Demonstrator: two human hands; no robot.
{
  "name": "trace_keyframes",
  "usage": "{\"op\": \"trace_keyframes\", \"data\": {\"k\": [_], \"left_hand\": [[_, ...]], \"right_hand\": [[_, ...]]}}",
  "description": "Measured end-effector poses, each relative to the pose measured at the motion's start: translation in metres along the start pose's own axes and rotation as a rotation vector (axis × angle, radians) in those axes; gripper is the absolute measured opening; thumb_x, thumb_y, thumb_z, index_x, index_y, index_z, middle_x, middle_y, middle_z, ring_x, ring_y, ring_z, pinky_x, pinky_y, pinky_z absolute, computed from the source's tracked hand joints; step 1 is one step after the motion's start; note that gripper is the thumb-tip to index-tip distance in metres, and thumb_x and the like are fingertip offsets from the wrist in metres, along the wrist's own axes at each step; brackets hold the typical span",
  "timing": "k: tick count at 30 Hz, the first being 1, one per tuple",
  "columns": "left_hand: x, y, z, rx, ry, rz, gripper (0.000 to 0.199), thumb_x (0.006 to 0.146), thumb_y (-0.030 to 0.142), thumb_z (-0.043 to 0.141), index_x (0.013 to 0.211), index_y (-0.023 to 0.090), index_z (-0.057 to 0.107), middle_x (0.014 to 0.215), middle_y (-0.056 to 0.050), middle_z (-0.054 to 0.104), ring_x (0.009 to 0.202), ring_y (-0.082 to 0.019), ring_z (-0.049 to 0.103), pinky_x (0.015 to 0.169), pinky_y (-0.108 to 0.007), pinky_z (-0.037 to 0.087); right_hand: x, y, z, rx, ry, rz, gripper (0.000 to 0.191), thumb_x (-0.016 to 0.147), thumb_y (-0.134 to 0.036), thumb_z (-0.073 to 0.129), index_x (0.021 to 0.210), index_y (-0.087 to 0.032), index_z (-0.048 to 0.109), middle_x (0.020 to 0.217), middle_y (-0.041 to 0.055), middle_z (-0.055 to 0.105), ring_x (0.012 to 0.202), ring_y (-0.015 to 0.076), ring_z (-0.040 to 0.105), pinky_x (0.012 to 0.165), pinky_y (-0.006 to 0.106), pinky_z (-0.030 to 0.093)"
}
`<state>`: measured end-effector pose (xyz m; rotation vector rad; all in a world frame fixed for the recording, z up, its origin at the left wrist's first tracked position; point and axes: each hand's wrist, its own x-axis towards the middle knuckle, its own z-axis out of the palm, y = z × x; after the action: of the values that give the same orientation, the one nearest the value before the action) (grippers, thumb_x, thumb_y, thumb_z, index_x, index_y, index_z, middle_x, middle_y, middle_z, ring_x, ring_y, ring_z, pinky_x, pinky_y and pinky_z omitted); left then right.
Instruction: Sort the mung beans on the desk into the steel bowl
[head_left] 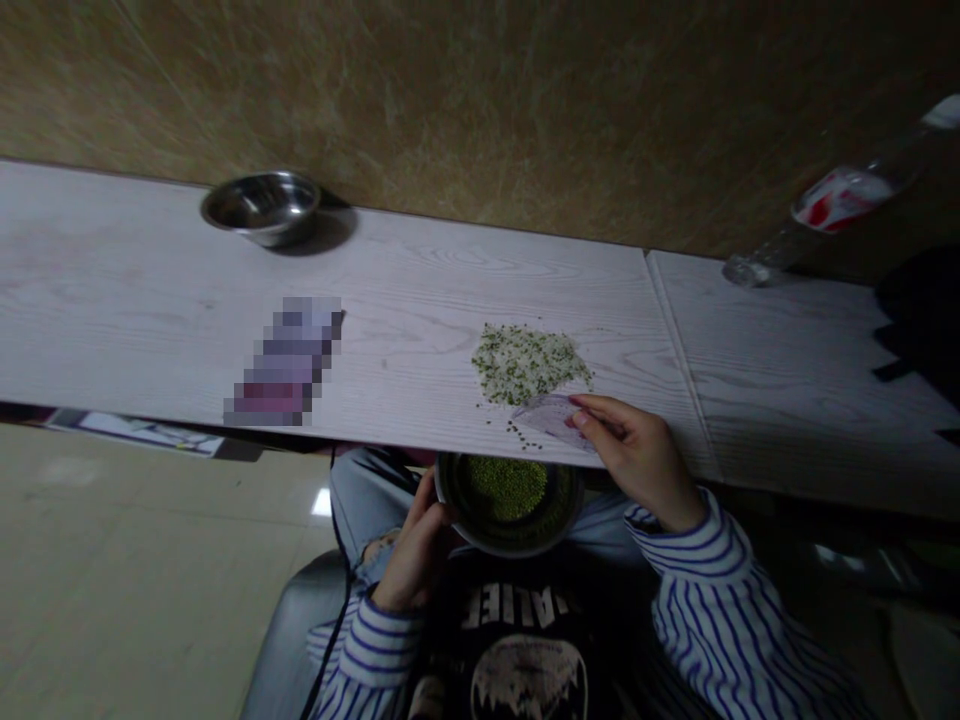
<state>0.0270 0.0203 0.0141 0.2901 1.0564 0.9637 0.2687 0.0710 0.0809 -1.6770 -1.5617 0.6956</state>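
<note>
A metal bowl (pixel 566 515) with green beans (pixel 506 488) in it is held just below the table's front edge. My left hand (pixel 420 545) grips its left rim, fingers closed round it. My right hand (pixel 634 450) pinches a thin, translucent piece of plastic (pixel 551 415) that lies at the near side of a pile of white grains mixed with green beans (pixel 525 362). A few loose beans (pixel 523 436) are scattered on the table between the pile and the bowl.
On the pale wooden table (pixel 420 300), an empty metal bowl (pixel 262 208) stands at the back left. A pixelated flat object (pixel 285 362) lies left of the pile. A clear bottle (pixel 844 200) stands back right, near a dark object (pixel 926 310).
</note>
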Motion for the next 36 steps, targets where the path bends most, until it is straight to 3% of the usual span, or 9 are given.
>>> {"op": "trace_keyframes", "data": {"k": [6, 10, 19, 24, 29, 36], "left_hand": [[-0.002, 0.002, 0.001, -0.018, 0.018, -0.003, 0.063, 0.065, 0.015, 0.065, 0.126, 0.027, 0.056, 0.112, -0.003, 0.065, 0.094, -0.022, 0.057, 0.07, -0.031, 0.052], [-0.002, 0.002, 0.001, -0.022, 0.016, 0.002, 0.059, 0.064, 0.016, 0.066, 0.122, 0.027, 0.06, 0.108, -0.002, 0.066, 0.091, -0.021, 0.058, 0.072, -0.031, 0.051], [-0.002, 0.001, -0.004, -0.026, 0.01, 0.004, 0.062, 0.068, 0.015, 0.063, 0.128, 0.028, 0.056, 0.109, -0.003, 0.065, 0.085, -0.02, 0.056, 0.067, -0.031, 0.051], [-0.002, 0.002, -0.006, -0.026, -0.013, 0.015, 0.063, 0.07, 0.016, 0.063, 0.131, 0.03, 0.055, 0.119, -0.004, 0.063, 0.094, -0.022, 0.057, 0.07, -0.031, 0.051], [-0.002, 0.002, -0.006, -0.005, -0.006, 0.024, 0.063, 0.067, 0.017, 0.064, 0.128, 0.03, 0.057, 0.114, -0.003, 0.065, 0.088, -0.021, 0.058, 0.068, -0.03, 0.051], [-0.004, 0.005, -0.009, -0.03, 0.014, 0.024, 0.064, 0.069, 0.017, 0.064, 0.132, 0.031, 0.055, 0.124, -0.004, 0.063, 0.098, -0.024, 0.058, 0.072, -0.033, 0.052]], "right_hand": [[0.006, 0.005, 0.001, 0.008, 0.048, 0.012, 0.031, 0.085, -0.031, 0.06, 0.108, -0.014, 0.072, 0.105, 0.0122, 0.075, 0.092, 0.0239, 0.071, 0.086, 0.039, 0.057], [0.004, 0.004, -0.005, 0.01, 0.093, 0.029, 0.031, 0.085, -0.031, 0.061, 0.109, -0.014, 0.072, 0.098, 0.0116, 0.076, 0.085, 0.0235, 0.073, 0.08, 0.038, 0.059], [0.012, -0.014, 0.005, -0.093, -0.025, -0.135, 0.026, 0.088, -0.028, 0.057, 0.108, -0.021, 0.073, 0.107, 0.0068, 0.075, 0.1, 0.0221, 0.07, 0.087, 0.034, 0.057], [0.015, -0.015, 0.005, -0.117, -0.1, -0.163, 0.026, 0.088, -0.027, 0.057, 0.107, -0.021, 0.074, 0.104, 0.0062, 0.076, 0.096, 0.0215, 0.071, 0.085, 0.033, 0.057], [0.023, -0.021, 0.014, -0.083, -0.07, -0.192, 0.026, 0.089, -0.027, 0.056, 0.108, -0.021, 0.073, 0.106, 0.0053, 0.075, 0.097, 0.0204, 0.07, 0.085, 0.033, 0.057], [0.023, -0.025, 0.016, -0.117, -0.12, -0.195, 0.026, 0.088, -0.027, 0.056, 0.107, -0.022, 0.073, 0.103, 0.0053, 0.076, 0.093, 0.0209, 0.071, 0.08, 0.033, 0.058]]}}
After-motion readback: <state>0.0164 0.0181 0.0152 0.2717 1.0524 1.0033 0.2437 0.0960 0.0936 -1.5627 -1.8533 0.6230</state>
